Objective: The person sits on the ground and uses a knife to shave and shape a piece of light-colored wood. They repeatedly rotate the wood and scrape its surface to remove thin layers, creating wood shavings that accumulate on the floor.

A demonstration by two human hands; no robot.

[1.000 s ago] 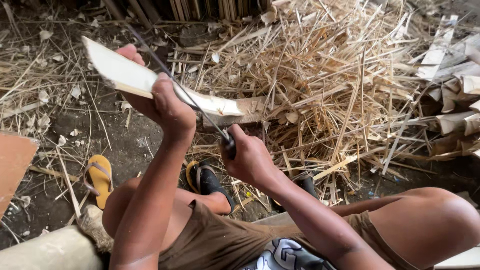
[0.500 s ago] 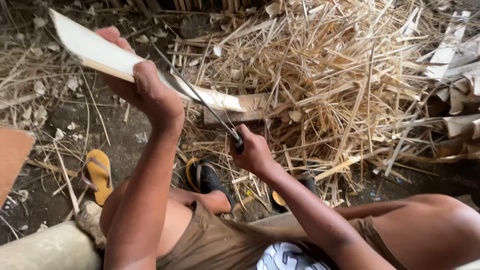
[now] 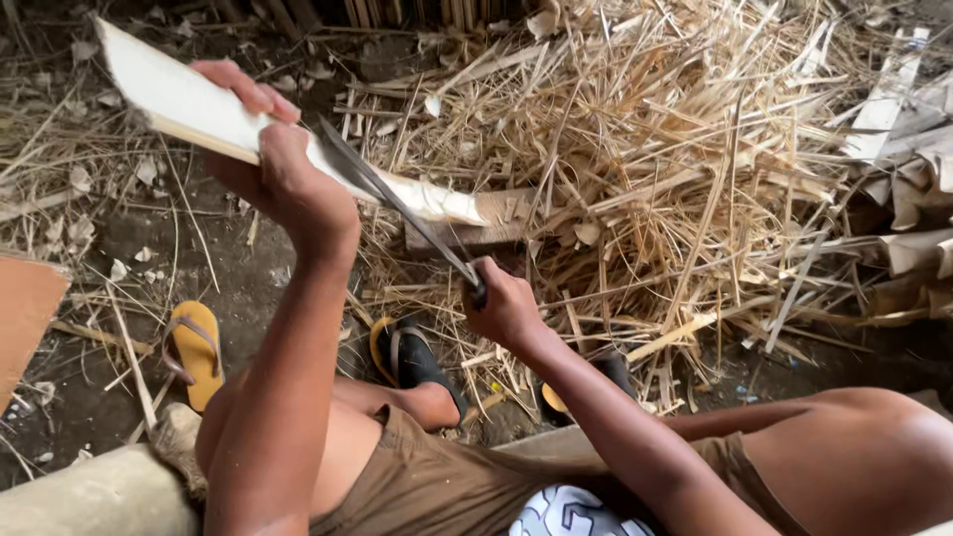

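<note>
My left hand grips a long pale slab of split wood, held up at a slant with its far end resting on a wooden block. My right hand is closed on the handle of a long dark blade. The blade lies along the slab's edge, its tip close to my left hand.
A big heap of dry slivers and shavings fills the ground ahead and to the right. Yellow sandals sit by my feet, another under my left foot. Pale wood offcuts lie at the far right. A brown board is at the left edge.
The blade has slid up along the slab toward my left hand, and my right hand has risen slightly. The slab stays held at the same slant.
</note>
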